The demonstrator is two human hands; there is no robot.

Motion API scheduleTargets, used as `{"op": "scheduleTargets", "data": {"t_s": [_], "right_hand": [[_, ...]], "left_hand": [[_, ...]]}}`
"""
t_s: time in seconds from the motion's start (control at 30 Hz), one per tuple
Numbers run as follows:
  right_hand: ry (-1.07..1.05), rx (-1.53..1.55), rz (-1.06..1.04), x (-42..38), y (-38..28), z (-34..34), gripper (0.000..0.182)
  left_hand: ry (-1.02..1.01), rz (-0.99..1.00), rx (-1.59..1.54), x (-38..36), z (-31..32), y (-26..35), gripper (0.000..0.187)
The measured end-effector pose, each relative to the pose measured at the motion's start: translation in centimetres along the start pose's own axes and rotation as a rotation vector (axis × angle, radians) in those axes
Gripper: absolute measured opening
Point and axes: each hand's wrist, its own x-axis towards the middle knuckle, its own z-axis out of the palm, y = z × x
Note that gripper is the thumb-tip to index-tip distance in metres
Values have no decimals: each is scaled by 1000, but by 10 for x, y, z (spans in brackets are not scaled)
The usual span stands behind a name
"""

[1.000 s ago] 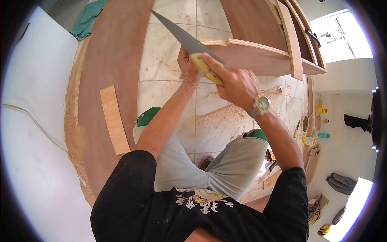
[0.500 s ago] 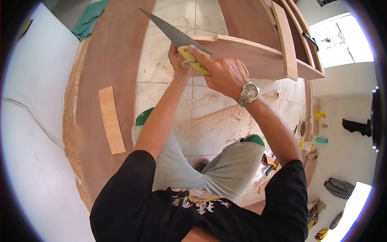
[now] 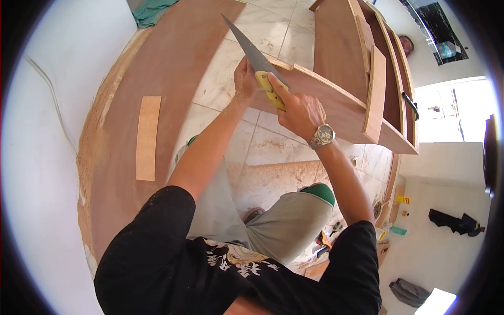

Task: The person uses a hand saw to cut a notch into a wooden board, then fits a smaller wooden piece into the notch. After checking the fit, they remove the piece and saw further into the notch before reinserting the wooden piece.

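A handsaw [image 3: 253, 55] with a yellow handle is in my right hand [image 3: 302, 111], the index finger stretched along the handle. Its toothed blade points up and to the left, lying across the end of a long brown wooden panel [image 3: 320, 97] close to a notch in the top edge. My left hand [image 3: 245, 79] grips the near end of that panel, just left of the saw; the fingers are partly hidden. The panel belongs to a wooden frame with upright boards, one short board [image 3: 375, 94] standing against it.
A large brown board [image 3: 173, 63] lies on the left, a thin wooden strip [image 3: 148, 138] on it. Sawdust streaks the tiled floor [image 3: 278, 173]. Tools [image 3: 324, 244] lie by my right knee. A green cloth [image 3: 152, 11] is at the far left, and a person [image 3: 406, 45] shows beyond the frame.
The view has turned, so the panel and frame appear lower and more tilted to the right. Both hands keep their grip, and the saw still rests at the panel's end.
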Motion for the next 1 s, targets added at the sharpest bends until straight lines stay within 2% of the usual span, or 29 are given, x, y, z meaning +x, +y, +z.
{"op": "scheduleTargets", "data": {"t_s": [0.13,0.2,0.3,0.4,0.53,0.63,0.8,0.83,0.93,1.0], "right_hand": [[-27,44,-1,-40,6,-9,88],[-48,55,-11,-61,15,-13,88],[-105,27,-66,-43,26,-21,86],[-69,38,-162,-13,33,-16,85],[-85,61,-128,-27,31,-13,83],[-97,72,-120,-39,30,-7,83],[-68,42,-137,-12,26,-6,83],[-59,39,-127,-14,24,-4,83],[-44,16,-103,-24,25,-1,85],[-48,9,-99,-48,29,-2,86]], "left_hand": [[-36,-34,-154,2,-6,-5,41],[-28,24,-62,6,-11,-10,44],[25,42,-24,6,-7,-9,46],[60,36,-38,7,-5,-8,46],[115,46,94,4,-6,-5,42],[103,-30,105,3,-7,2,40],[104,28,61,2,0,11,37],[105,51,70,3,0,7,37],[126,-43,-93,0,5,5,38],[110,34,-94,5,1,-7,41]]}}
